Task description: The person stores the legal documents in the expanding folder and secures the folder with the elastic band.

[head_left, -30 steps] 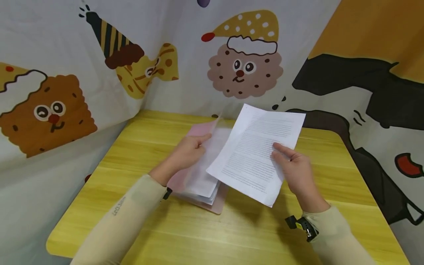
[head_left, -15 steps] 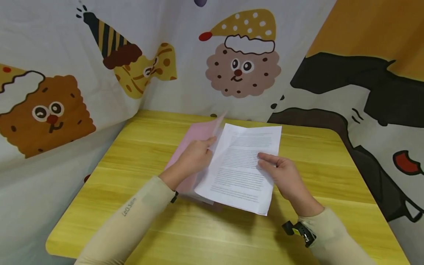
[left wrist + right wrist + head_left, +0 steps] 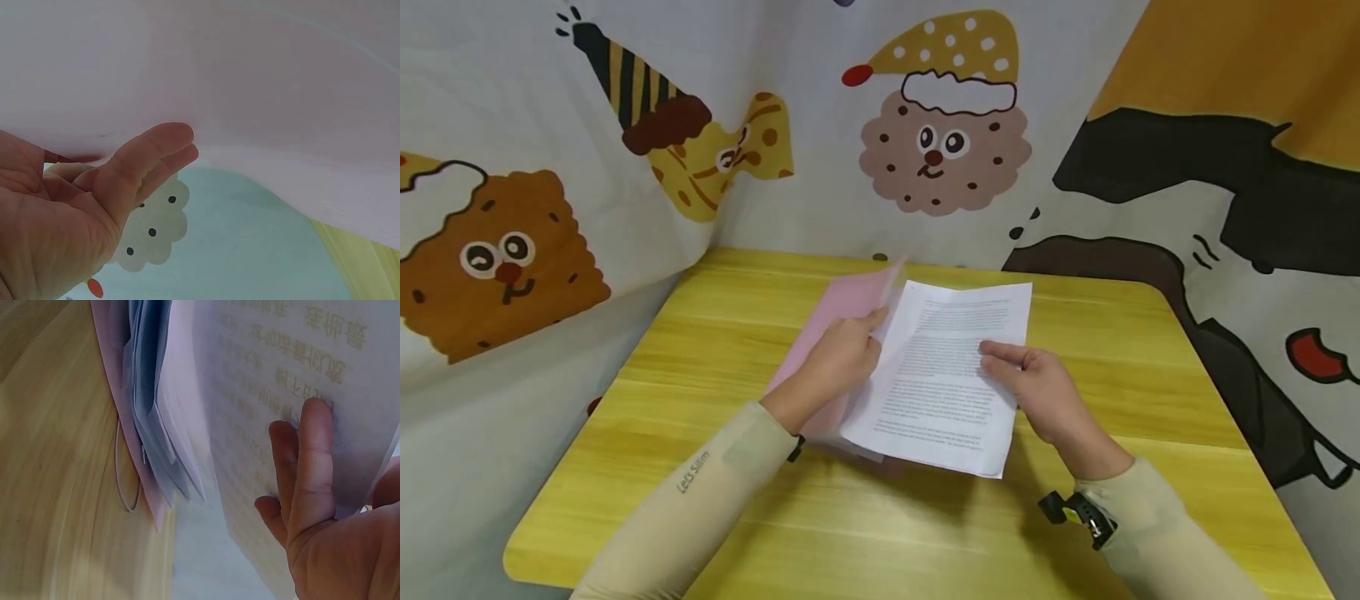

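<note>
A pink folder (image 3: 850,296) stands partly open on the table, with several sleeves and papers (image 3: 147,381) inside showing in the right wrist view. My left hand (image 3: 838,358) pinches its raised, translucent pink leaf between thumb and fingers. From below, the left wrist view shows that pale leaf (image 3: 262,94) spread above the fingers. A white printed sheet (image 3: 947,383) overlaps the folder's right side in the head view. The right hand (image 3: 1037,387) grips the sheet's right edge, thumb on the printed face and the other fingers (image 3: 315,459) behind it.
A yellow wood-grain table (image 3: 700,350) lies under everything. Behind it hangs a cloth (image 3: 820,50) with cartoon biscuits. From the folder's edge hangs a thin elastic loop (image 3: 119,469). A black strapped device (image 3: 1086,517) sits on the right wrist.
My right hand has brought the printed sheet left and down, from apart on the right to overlapping the folder. The left hand has shifted slightly right; over the last half second little moved.
</note>
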Available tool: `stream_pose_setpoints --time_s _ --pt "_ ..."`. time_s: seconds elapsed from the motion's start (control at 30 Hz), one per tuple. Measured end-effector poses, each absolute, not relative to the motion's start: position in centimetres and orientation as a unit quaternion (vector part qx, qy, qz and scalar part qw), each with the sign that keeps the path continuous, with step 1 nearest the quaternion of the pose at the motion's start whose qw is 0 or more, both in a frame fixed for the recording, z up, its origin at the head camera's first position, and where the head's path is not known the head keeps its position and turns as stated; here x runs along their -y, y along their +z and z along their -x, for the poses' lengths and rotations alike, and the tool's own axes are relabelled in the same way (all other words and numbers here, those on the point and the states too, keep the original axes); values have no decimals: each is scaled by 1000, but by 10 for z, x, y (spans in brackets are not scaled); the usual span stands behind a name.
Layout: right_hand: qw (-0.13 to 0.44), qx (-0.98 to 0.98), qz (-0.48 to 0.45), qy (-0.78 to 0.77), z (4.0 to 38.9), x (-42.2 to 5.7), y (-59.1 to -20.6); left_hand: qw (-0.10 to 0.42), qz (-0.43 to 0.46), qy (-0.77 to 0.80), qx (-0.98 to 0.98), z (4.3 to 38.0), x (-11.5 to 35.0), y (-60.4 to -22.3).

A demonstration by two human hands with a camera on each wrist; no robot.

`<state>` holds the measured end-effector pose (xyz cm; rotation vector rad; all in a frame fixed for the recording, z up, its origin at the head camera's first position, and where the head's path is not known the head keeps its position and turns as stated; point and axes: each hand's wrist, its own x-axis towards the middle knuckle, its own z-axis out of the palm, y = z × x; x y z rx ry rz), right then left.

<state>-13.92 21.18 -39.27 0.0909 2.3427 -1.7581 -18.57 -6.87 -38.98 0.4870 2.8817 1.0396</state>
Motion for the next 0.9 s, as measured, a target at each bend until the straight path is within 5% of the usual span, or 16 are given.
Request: stream_pose_setpoints --time_s 0.9 --pt "113 -822 -4 -558 169 -209 -403 32 -189 315 -930 184 66 -393"
